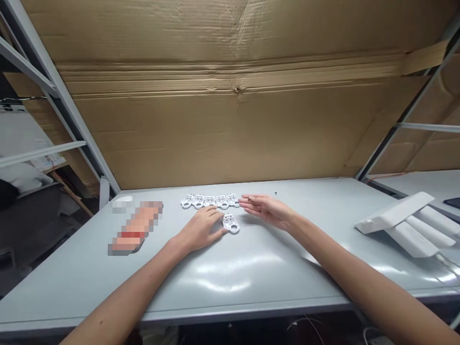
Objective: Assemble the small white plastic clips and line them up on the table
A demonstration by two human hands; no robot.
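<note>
At frame centre, half-curled left hand point(201, 227) seemingly grips and steadies white plastic ring-ended bracket point(228, 221); right hand point(269, 210), fingers extended, hold unclear; next needs fine fingertip alignment.

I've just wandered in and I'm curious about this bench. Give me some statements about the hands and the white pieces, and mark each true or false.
1. Five white pieces stand side by side in a row. True.
2. The left hand is nearer the single white piece than the right hand. True.
3. The right hand is on the white panelled device. False: it is near the row's right end.
4. The single piece lies beyond the row. False: it lies closer to the person.
</note>
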